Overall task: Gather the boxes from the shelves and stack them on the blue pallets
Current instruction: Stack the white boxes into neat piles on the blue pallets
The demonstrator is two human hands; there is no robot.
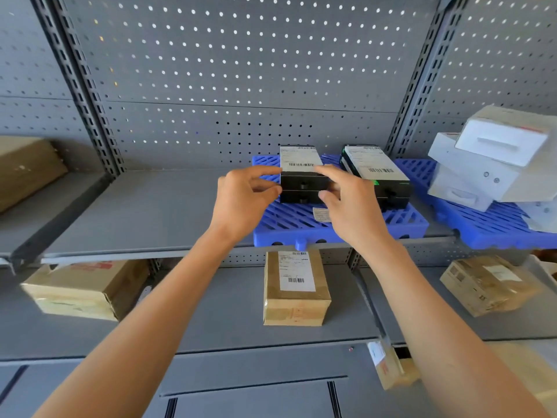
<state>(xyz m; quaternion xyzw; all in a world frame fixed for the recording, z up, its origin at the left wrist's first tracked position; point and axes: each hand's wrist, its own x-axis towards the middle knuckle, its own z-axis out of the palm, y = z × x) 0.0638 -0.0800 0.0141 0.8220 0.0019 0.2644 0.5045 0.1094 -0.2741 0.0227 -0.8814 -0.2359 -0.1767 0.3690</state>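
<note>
While both hands flank black box stack (pixel 302 184) on blue pallet (pixel 337 221) toward back edge: left hand (pixel 244 200) and right hand (pixel 351 203) curled at sides, contact unclear, cannot tell whether grasping; placing step; next likely brown box (pixel 295 286) on lower shelf (pixel 211 312)

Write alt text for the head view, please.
Both hands, left hand and right hand, hold the sides of a black box stack on a blue pallet; a second black stack sits beside it, cardboard boxes below.
</note>
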